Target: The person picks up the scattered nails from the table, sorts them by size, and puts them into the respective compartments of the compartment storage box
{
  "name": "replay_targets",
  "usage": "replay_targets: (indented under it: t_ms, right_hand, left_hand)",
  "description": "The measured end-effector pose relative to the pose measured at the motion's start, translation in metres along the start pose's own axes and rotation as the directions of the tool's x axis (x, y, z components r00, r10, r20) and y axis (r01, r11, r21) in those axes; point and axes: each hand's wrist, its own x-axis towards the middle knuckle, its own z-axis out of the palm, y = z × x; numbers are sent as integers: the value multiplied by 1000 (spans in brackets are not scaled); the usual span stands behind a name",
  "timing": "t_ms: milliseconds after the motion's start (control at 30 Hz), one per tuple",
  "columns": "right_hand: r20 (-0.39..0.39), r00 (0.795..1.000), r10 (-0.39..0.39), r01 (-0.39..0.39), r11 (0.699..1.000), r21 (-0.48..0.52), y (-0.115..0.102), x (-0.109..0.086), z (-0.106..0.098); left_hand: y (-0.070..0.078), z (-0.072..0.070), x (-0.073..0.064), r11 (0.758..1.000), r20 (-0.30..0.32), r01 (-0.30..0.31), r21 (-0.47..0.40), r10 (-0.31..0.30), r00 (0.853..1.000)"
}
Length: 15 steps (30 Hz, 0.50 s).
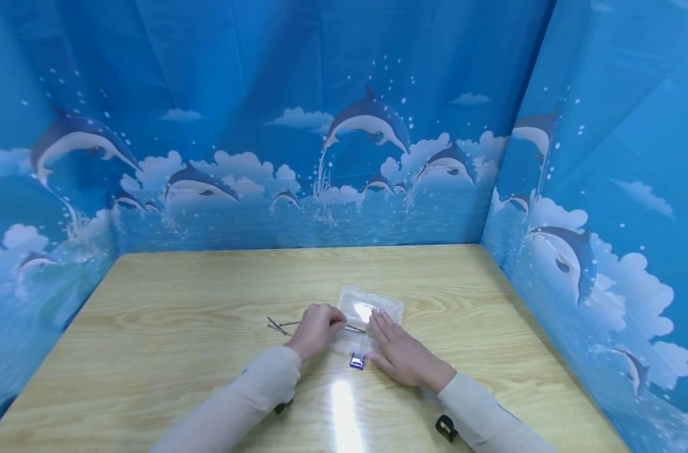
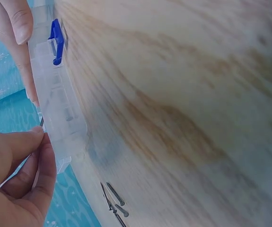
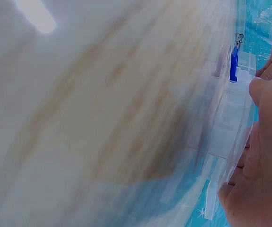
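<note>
A clear plastic box (image 1: 352, 343) lies on the table with its clear lid (image 1: 352, 303) folded back on the far side. A blue latch (image 1: 357, 361) sits on its front. My left hand (image 1: 319, 327) pinches a thin metal fastener (image 1: 355, 328), like a nail or screw, between thumb and fingertips, right over the box; the left wrist view shows one end of that fastener (image 2: 41, 121). My right hand (image 1: 403, 355) rests at the box's right side, fingers straight and pointing forward across it, thumb (image 3: 256, 90) at its front edge.
Several more thin metal fasteners (image 1: 277, 326) lie loosely on the table (image 1: 208, 377), left of the box and behind my left hand. A blue curtain (image 1: 264, 207) with dolphins hangs behind the table and along its sides.
</note>
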Motion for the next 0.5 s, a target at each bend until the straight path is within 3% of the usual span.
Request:
replay_targets:
  t_ms: [500]
  right_hand:
    - [-5, 1000, -2, 2, 1000, -2, 1, 0, 1]
  left_hand:
    - [-2, 3, 2, 1000, -2, -23, 18, 23, 1000]
